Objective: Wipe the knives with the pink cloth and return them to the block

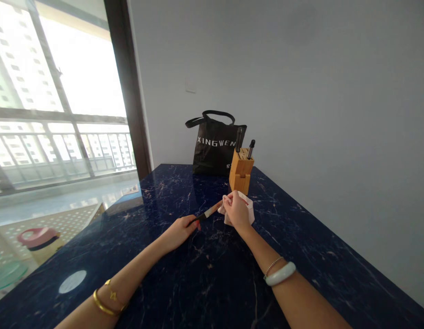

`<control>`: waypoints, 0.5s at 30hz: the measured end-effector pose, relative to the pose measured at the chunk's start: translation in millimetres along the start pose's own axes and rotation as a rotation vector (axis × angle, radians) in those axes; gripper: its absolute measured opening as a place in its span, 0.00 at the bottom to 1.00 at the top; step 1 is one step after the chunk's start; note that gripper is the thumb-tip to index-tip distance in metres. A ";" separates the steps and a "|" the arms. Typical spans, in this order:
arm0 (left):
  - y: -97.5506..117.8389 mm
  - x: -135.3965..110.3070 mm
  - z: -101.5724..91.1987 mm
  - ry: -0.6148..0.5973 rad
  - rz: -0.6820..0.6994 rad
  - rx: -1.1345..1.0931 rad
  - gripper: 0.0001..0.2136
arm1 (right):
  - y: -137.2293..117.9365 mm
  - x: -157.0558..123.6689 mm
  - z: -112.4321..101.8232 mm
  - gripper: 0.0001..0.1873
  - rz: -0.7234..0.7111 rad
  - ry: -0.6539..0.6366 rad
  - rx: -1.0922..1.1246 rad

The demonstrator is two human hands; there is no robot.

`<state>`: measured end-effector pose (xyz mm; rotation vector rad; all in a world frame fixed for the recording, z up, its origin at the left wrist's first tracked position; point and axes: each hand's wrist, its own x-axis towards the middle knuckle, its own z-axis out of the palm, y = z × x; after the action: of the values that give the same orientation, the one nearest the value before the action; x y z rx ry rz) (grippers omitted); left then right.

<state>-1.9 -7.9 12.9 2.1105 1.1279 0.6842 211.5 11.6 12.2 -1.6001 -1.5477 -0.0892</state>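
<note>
My left hand (180,230) is closed round the dark handle of a small knife (209,212), whose blade points right and slightly up. My right hand (236,210) pinches a white cloth (250,211) against the blade's tip end. Both hands hover just over the dark blue marble-patterned table (205,274). Right behind them stands a wooden knife block (241,171) with two dark handles sticking out of its top.
A black tote bag (215,146) with white lettering stands behind the block against the grey wall. The table's left edge runs along a large window; a pink-lidded container (38,242) sits on the floor below. A pale round spot (72,281) lies on the table near left.
</note>
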 end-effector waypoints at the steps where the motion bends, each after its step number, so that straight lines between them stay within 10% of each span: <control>1: -0.5 0.5 0.3 -0.007 -0.017 -0.017 0.17 | 3.7 2.0 -0.3 0.07 0.035 0.005 -0.007; 15: -14.9 11.8 9.7 0.210 -0.150 -0.378 0.19 | -5.3 -1.0 -7.4 0.09 0.027 0.144 0.118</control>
<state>2.9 5.7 -2.8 1.6489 1.1501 0.9793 210.6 5.4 18.9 -1.4890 -1.3950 -0.0940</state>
